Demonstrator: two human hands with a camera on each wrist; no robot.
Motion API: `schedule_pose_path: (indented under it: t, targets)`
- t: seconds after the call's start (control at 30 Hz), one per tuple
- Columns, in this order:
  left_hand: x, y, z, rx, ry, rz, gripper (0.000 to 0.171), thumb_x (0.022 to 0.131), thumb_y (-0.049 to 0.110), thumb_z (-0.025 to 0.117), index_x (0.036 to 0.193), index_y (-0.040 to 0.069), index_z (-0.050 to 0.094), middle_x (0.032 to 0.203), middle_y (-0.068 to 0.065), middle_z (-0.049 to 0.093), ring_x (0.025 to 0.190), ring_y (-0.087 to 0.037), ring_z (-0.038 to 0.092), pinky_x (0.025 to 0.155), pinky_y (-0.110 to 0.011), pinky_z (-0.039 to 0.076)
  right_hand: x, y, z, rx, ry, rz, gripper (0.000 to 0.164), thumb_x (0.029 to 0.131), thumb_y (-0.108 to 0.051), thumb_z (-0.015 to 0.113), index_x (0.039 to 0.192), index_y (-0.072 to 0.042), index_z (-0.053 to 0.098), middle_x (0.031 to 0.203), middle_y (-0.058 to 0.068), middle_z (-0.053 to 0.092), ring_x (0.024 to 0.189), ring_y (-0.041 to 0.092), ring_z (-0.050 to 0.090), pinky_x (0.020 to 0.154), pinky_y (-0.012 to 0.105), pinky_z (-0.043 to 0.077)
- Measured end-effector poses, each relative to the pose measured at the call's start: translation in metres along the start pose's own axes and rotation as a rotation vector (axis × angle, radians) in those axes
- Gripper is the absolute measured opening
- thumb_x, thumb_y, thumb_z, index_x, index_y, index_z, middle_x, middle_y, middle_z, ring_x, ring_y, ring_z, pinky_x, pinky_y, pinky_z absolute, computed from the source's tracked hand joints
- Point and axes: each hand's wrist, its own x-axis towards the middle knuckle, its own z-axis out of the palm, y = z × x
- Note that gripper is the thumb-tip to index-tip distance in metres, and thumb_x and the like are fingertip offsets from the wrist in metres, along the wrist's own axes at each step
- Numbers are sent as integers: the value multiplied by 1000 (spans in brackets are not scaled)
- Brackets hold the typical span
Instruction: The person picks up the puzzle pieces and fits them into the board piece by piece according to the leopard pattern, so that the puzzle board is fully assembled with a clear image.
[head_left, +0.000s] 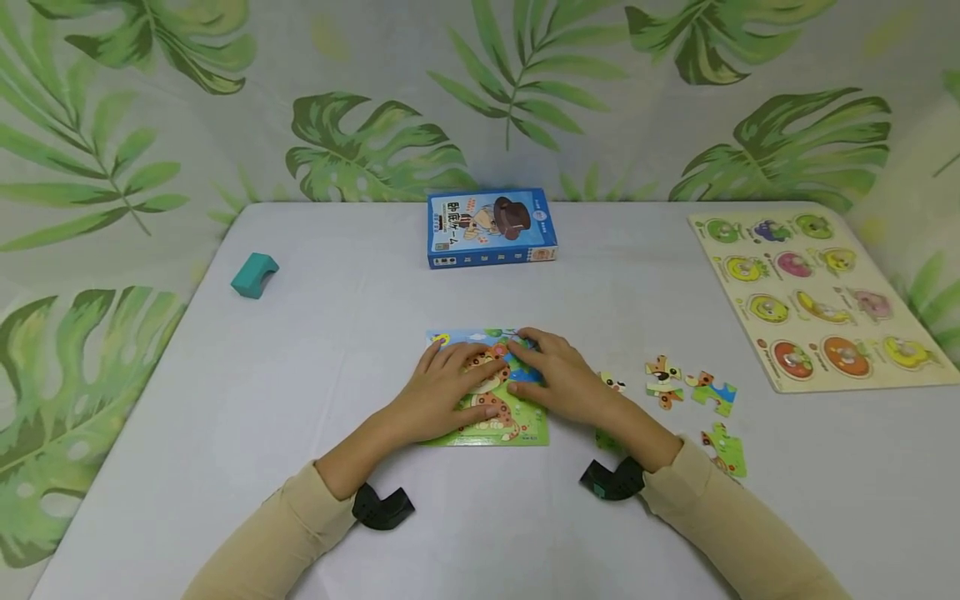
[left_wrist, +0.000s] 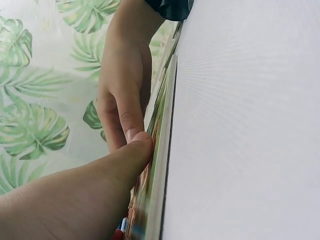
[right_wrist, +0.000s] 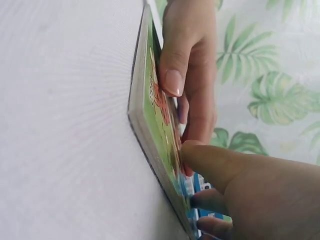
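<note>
A picture puzzle board (head_left: 531, 432) with a spotted orange animal on green and blue lies flat at the table's middle. The left hand (head_left: 435, 398) rests over its left half, fingers extended across the picture. From the right, the right hand (head_left: 562, 379) touches the upper right part with its fingertips, fingers slightly bent. Both hands cover parts of the picture. In the right wrist view, the thumbs of the left hand (right_wrist: 187, 65) and right hand (right_wrist: 270, 195) touch the board's face (right_wrist: 156, 112). Neither hand visibly grips a piece.
Loose puzzle pieces (head_left: 664, 383) lie to the right, some partly hidden by the right forearm. A blue game box (head_left: 487, 227) stands behind the puzzle. A fruit peg board (head_left: 825, 300) lies far right, a teal arch block (head_left: 253, 275) far left.
</note>
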Motion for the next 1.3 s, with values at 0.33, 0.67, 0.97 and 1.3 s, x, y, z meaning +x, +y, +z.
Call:
schedule_pose_path:
  t: [0.33, 0.67, 0.97, 1.3]
  targets:
    - [1, -1, -1, -55, 12, -21, 58, 86, 49, 51, 138, 26, 38, 137, -3, 32, 127, -21, 24, 104, -50, 5, -6, -8, -19, 175, -48, 28, 64, 85, -35, 60, 138, -9, 35, 143, 16, 22, 128, 38, 19, 95, 60, 25]
    - [-15, -12, -16, -141, 92, -99, 63, 85, 43, 57, 137, 13, 37, 138, -10, 33, 127, -25, 27, 102, -42, 23, -44, -1, -59, 244, 129, 12, 64, 84, -35, 62, 138, -13, 34, 142, 8, 26, 128, 28, 25, 95, 54, 30]
    - [-48, -28, -32, -128, 81, -226, 71, 84, 44, 58, 140, 12, 30, 141, -6, 29, 129, -24, 23, 102, -41, 25, -77, 21, -63, 203, 247, 26, 64, 80, -23, 68, 135, -10, 38, 136, 7, 36, 124, 28, 31, 91, 54, 34]
    - [-61, -35, -28, -201, 39, -229, 76, 82, 47, 60, 140, 8, 29, 140, -8, 30, 128, -25, 26, 102, -40, 25, -88, 46, -50, 247, 186, 50, 58, 83, -20, 66, 133, -6, 40, 133, 11, 38, 114, 33, 40, 85, 53, 39]
